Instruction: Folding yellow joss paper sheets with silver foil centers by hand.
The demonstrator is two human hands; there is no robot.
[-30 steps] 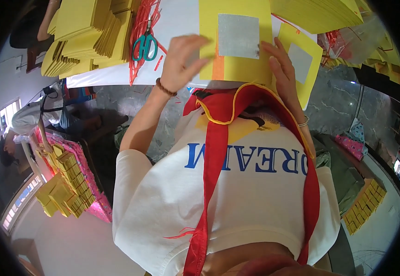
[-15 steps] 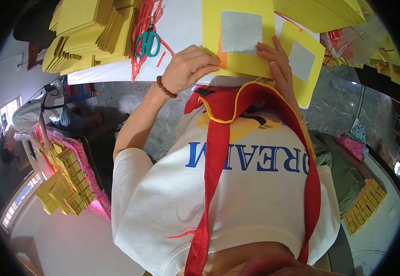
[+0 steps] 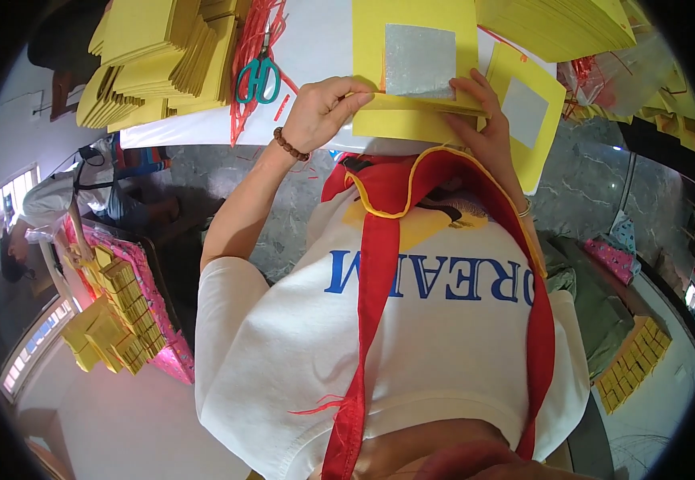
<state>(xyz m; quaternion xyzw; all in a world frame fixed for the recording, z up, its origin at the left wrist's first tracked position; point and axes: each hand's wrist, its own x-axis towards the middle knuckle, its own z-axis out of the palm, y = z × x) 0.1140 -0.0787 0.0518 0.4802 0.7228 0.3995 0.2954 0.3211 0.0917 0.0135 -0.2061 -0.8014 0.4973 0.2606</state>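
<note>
Before me on the white table lies a yellow paper sheet [image 3: 369,48] with a silver square [image 3: 419,60] on it. Its near edge is raised and bent up toward the square, baring a yellow strip [image 3: 411,125] beneath. At the left end of the bent edge, my left hand [image 3: 323,114] pinches the paper between thumb and fingers. My right hand [image 3: 485,120] grips the edge's right end, fingers on top and thumb under it. A second yellow sheet with a grey-silver square [image 3: 539,132] lies just right of that hand, overhanging the table's near edge.
Stacks of folded yellow paper [image 3: 151,60] stand at the left, and another stack [image 3: 559,28] at the far right. Teal-handled scissors [image 3: 258,76] lie on red plastic strips [image 3: 243,112]. At the left, a person [image 3: 63,196] works by yellow bundles [image 3: 119,292] on pink cloth.
The sheet's near edge has come up and bent away from me, uncovering the strip below. My left hand has shifted slightly left and the right thumb has moved under the edge.
</note>
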